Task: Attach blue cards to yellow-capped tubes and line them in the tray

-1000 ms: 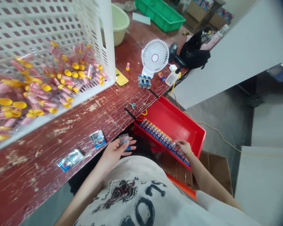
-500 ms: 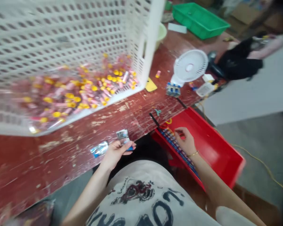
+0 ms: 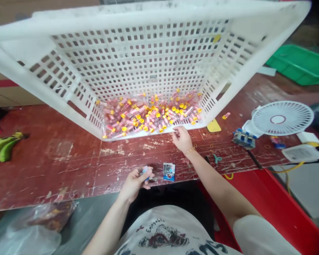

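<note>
My left hand (image 3: 134, 182) is closed on a small blue and whitish packet (image 3: 146, 172) at the table's front edge; much of the packet is behind the fingers. Just right of it, a dark foil packet with a blue lower edge (image 3: 169, 171) lies flat on the table. My right hand (image 3: 183, 140) is at the front rim of a white plastic crate (image 3: 152, 53), fingers apart and nothing visible in them. Inside the crate, beyond those fingertips, lie many small clear tubes (image 3: 149, 118) with pink contents and yellow caps.
Right of the crate are a yellow card-like piece (image 3: 214, 125), one loose tube (image 3: 226, 115), a bundle of blue-topped items (image 3: 244, 138) and a white fan (image 3: 281, 118). A red bin (image 3: 276, 209) sits below the table edge. Green bananas (image 3: 5, 147) lie at left; a green tray (image 3: 303, 65) stands back right.
My right hand has left the red bin and moved to the crate's front rim. The view has swung left. My left hand still holds a packet near the table edge.
</note>
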Action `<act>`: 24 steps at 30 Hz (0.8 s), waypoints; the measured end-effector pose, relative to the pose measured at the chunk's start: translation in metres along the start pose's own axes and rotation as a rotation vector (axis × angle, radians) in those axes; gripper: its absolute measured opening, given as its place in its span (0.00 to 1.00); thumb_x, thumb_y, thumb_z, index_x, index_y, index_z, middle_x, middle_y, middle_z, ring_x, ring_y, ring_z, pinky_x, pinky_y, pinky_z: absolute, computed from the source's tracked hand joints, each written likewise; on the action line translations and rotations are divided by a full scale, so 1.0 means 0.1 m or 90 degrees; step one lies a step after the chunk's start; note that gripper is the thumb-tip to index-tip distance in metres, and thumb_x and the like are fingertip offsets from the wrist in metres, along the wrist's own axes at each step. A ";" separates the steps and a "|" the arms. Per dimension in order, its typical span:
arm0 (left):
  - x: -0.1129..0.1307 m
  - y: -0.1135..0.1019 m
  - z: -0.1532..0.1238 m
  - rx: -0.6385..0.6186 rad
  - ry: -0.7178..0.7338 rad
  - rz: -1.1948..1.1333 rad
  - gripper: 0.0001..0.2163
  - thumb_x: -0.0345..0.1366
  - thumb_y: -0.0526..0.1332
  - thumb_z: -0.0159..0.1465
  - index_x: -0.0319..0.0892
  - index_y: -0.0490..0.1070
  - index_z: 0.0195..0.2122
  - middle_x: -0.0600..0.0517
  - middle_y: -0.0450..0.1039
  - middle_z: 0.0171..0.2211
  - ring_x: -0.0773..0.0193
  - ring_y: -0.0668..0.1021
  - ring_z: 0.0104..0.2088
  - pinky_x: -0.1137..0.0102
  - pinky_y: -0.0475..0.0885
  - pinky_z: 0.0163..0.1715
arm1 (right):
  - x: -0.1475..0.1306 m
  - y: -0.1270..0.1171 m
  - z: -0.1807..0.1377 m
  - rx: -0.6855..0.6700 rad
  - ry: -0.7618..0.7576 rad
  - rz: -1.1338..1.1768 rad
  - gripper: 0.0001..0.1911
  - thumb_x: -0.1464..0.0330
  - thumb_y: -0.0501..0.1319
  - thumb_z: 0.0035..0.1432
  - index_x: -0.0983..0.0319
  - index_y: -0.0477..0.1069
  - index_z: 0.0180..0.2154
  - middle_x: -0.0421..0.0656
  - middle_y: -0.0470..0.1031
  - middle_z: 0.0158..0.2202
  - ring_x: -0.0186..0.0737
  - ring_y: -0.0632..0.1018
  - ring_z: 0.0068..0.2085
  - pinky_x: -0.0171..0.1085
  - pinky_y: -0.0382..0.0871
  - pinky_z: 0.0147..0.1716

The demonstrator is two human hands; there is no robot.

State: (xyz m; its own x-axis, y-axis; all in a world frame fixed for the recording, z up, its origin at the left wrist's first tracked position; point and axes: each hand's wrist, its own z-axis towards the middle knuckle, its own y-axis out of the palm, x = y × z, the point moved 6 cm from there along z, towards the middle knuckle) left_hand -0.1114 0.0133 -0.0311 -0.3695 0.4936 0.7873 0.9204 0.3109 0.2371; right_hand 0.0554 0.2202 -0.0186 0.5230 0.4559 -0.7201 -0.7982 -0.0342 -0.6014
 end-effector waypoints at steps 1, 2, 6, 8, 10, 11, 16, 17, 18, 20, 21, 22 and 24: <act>0.00 0.06 0.04 -0.008 0.008 -0.018 0.18 0.41 0.72 0.49 0.38 0.76 0.38 0.54 0.72 0.26 0.75 0.66 0.18 0.79 0.68 0.15 | 0.01 0.08 0.15 0.010 0.009 -0.003 0.12 0.73 0.55 0.55 0.62 0.67 0.43 0.51 0.69 0.44 0.50 0.70 0.48 0.49 0.64 0.52; 0.01 0.11 0.07 -0.019 0.015 -0.033 0.18 0.42 0.71 0.51 0.38 0.76 0.39 0.56 0.69 0.24 0.76 0.64 0.17 0.81 0.65 0.12 | 0.02 0.17 0.28 0.014 0.016 -0.003 0.14 0.74 0.56 0.53 0.63 0.67 0.44 0.53 0.69 0.46 0.52 0.69 0.50 0.51 0.62 0.53; 0.06 0.25 0.09 -0.049 0.011 -0.052 0.17 0.44 0.67 0.56 0.39 0.75 0.42 0.54 0.70 0.28 0.73 0.70 0.22 0.79 0.69 0.16 | 0.07 0.44 0.57 0.022 0.060 0.032 0.16 0.78 0.57 0.49 0.65 0.68 0.42 0.56 0.70 0.46 0.54 0.68 0.51 0.54 0.58 0.55; 0.08 0.27 0.07 -0.058 -0.001 -0.041 0.18 0.44 0.67 0.56 0.40 0.74 0.44 0.50 0.75 0.34 0.67 0.76 0.28 0.75 0.75 0.23 | 0.17 0.46 0.56 0.036 0.095 0.069 0.14 0.77 0.57 0.50 0.64 0.67 0.41 0.54 0.71 0.45 0.51 0.71 0.49 0.52 0.62 0.52; 0.09 0.30 0.07 -0.069 -0.004 -0.027 0.19 0.44 0.67 0.55 0.40 0.73 0.44 0.47 0.77 0.37 0.63 0.79 0.32 0.72 0.76 0.27 | 0.32 0.42 0.46 0.048 0.142 0.115 0.11 0.74 0.56 0.52 0.63 0.66 0.40 0.51 0.73 0.40 0.46 0.75 0.42 0.49 0.69 0.45; 0.09 0.31 0.08 -0.073 -0.003 -0.019 0.18 0.44 0.68 0.55 0.39 0.74 0.42 0.46 0.78 0.37 0.62 0.80 0.32 0.72 0.76 0.28 | 0.40 0.39 0.37 0.051 0.167 0.138 0.09 0.72 0.56 0.53 0.63 0.65 0.39 0.48 0.74 0.37 0.43 0.76 0.38 0.47 0.72 0.40; -0.02 0.41 0.24 -0.060 -0.017 -0.006 0.16 0.44 0.70 0.51 0.37 0.76 0.32 0.48 0.79 0.29 0.63 0.80 0.29 0.73 0.76 0.26 | 0.59 0.27 -0.09 0.069 0.247 0.213 0.12 0.62 0.62 0.48 0.61 0.64 0.33 0.43 0.73 0.29 0.37 0.75 0.27 0.41 0.73 0.30; -0.04 0.42 0.27 -0.055 -0.018 -0.011 0.17 0.45 0.71 0.50 0.37 0.76 0.33 0.49 0.78 0.28 0.63 0.80 0.27 0.73 0.77 0.25 | 0.58 0.27 -0.15 0.077 0.253 0.218 0.14 0.61 0.63 0.46 0.61 0.64 0.33 0.44 0.73 0.30 0.37 0.75 0.28 0.40 0.73 0.30; -0.06 0.43 0.28 -0.055 -0.016 -0.018 0.18 0.46 0.71 0.50 0.38 0.76 0.35 0.49 0.78 0.29 0.63 0.80 0.27 0.72 0.77 0.24 | 0.56 0.27 -0.18 0.084 0.256 0.221 0.16 0.60 0.63 0.45 0.61 0.63 0.33 0.44 0.73 0.31 0.36 0.74 0.28 0.40 0.73 0.31; -0.08 0.41 0.29 -0.058 -0.013 -0.029 0.20 0.46 0.71 0.48 0.39 0.76 0.38 0.49 0.79 0.31 0.63 0.79 0.28 0.70 0.78 0.25 | 0.52 0.31 -0.18 0.093 0.264 0.226 0.18 0.59 0.65 0.44 0.61 0.63 0.34 0.43 0.72 0.31 0.35 0.73 0.28 0.39 0.72 0.32; -0.09 0.40 0.28 -0.059 -0.013 -0.032 0.20 0.45 0.72 0.48 0.39 0.77 0.39 0.49 0.79 0.33 0.62 0.80 0.29 0.70 0.78 0.26 | 0.51 0.33 -0.15 0.093 0.270 0.230 0.20 0.58 0.66 0.42 0.60 0.62 0.33 0.42 0.72 0.30 0.36 0.73 0.28 0.39 0.72 0.32; -0.09 0.38 0.27 -0.056 -0.013 -0.033 0.20 0.45 0.72 0.48 0.39 0.77 0.38 0.48 0.80 0.34 0.62 0.80 0.30 0.69 0.78 0.27 | 0.50 0.35 -0.12 0.091 0.277 0.236 0.21 0.58 0.67 0.41 0.60 0.61 0.33 0.40 0.71 0.27 0.36 0.73 0.27 0.39 0.71 0.32; -0.07 0.34 0.22 -0.045 -0.014 -0.023 0.19 0.46 0.71 0.48 0.38 0.77 0.36 0.48 0.80 0.33 0.60 0.80 0.32 0.70 0.77 0.28 | 0.51 0.38 -0.04 0.082 0.297 0.254 0.24 0.59 0.69 0.37 0.59 0.59 0.33 0.35 0.68 0.23 0.36 0.73 0.26 0.40 0.71 0.32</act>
State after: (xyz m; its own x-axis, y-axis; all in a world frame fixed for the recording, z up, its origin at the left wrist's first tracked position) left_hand -0.0800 0.0385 -0.0416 -0.4048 0.5011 0.7649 0.9128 0.2710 0.3055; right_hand 0.0527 0.2389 -0.0794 0.2288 -0.0075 -0.9734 -0.9735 -0.0007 -0.2288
